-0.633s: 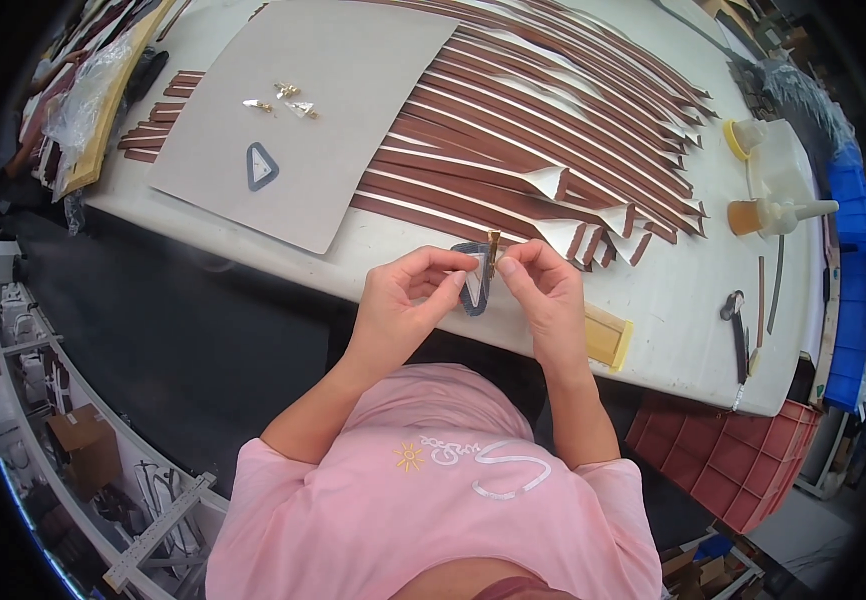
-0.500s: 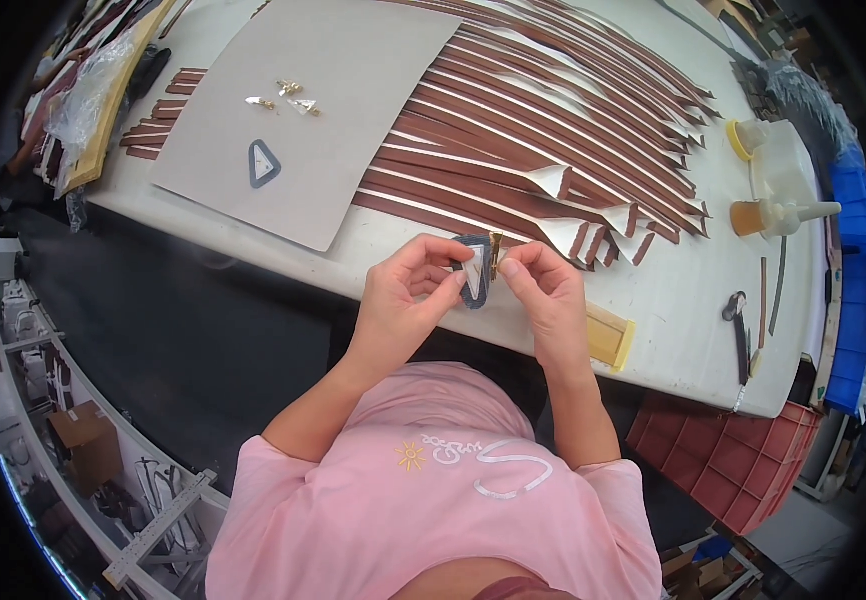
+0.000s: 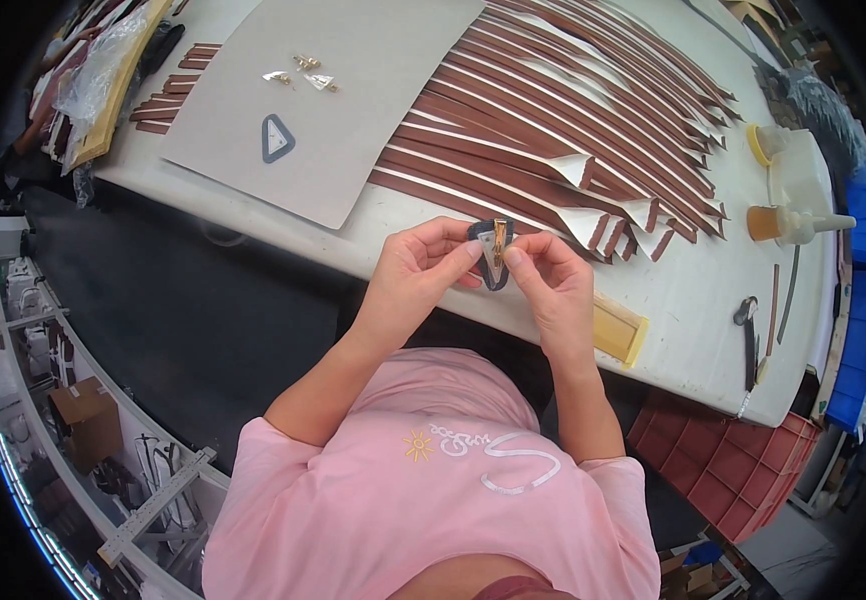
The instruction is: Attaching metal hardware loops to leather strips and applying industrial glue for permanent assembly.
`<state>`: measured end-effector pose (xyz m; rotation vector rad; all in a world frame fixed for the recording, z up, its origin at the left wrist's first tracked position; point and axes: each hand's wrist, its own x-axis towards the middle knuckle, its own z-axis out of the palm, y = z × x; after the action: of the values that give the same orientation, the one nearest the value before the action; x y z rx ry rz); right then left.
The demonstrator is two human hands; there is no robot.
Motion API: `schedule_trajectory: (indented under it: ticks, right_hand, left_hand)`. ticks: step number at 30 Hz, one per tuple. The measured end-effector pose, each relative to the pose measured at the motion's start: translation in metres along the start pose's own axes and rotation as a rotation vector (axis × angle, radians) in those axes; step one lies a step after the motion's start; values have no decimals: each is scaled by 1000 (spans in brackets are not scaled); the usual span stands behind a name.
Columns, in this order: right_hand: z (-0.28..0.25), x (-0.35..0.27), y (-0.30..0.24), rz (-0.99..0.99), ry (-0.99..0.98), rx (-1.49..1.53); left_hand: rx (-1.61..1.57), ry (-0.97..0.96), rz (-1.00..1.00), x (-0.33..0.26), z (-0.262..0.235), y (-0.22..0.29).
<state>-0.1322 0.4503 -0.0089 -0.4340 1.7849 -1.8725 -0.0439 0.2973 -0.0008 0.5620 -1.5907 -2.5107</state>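
Note:
Above the near edge of the table, my left hand (image 3: 423, 270) pinches a dark blue triangular patch (image 3: 494, 283) with a silvery triangular plate on its face. My right hand (image 3: 555, 290) closes thumb and fingers on a narrow gold metal clip (image 3: 500, 238). The clip lies in front of the patch, partly covering the plate; whether they are fastened together I cannot tell. On the grey board to the left rests another blue triangular patch (image 3: 277, 138), with several small gold-and-silver metal pieces (image 3: 307, 63) just beyond it.
Many brown strips with white undersides (image 3: 553, 150) fill the table's middle and far side beside the grey board (image 3: 253, 180). A yellow-edged tray (image 3: 619, 332) sits right of my hands. A squeeze bottle (image 3: 788, 225) and a black-handled tool (image 3: 749, 345) lie farther right.
The gold clip has gone from beside the patch's right edge to in front of its face. Both hands have drawn closer together and shifted slightly away from me. The whole view has shifted a little.

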Motion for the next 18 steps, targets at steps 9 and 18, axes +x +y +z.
schedule_trajectory:
  ticks: [9, 18]
  right_hand:
    - [1, -2, -3, -45, 2, -100]
    - [-2, 2, -1, -6, 10, -91]
  left_hand:
    - [59, 47, -21, 2, -1, -3]
    - [-6, 21, -53, 2, 3, -1]
